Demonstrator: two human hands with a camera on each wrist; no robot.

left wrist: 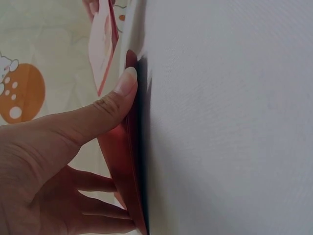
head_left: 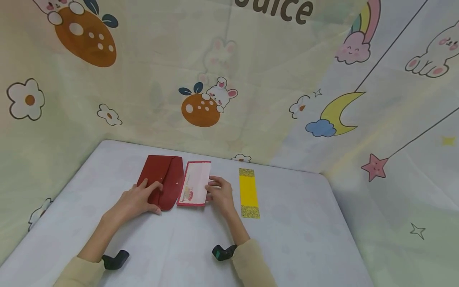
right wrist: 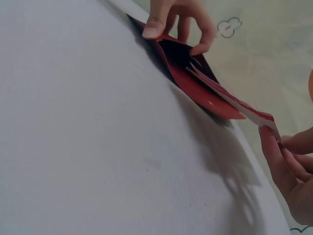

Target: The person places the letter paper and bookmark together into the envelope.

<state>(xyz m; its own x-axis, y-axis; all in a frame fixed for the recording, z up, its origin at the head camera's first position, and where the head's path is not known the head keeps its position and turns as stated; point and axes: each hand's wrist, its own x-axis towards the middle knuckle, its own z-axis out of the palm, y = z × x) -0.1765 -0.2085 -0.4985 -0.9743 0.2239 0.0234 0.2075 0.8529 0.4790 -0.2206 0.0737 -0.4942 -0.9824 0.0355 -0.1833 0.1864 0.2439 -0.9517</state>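
A red envelope [head_left: 152,169] lies on the table, its mouth facing right and parted, with a dark inside in the right wrist view. My left hand [head_left: 138,199] grips it, thumb at the near edge and fingers spread over its top; the left thumb [left wrist: 110,105] shows large in the left wrist view. Just right of the envelope, my right hand [head_left: 221,195] pinches a white card [head_left: 197,181] with a red border and a small printed picture. In the right wrist view the card [right wrist: 234,100] is tilted, its far end overlapping the envelope's mouth [right wrist: 178,56].
A yellow strip [head_left: 248,193] with glittery gold ends lies right of the right hand. The white table [head_left: 297,235] has a patterned cloth [head_left: 150,99] hanging behind it and at its sides. Black wrist devices [head_left: 116,260] sit at both sleeves.
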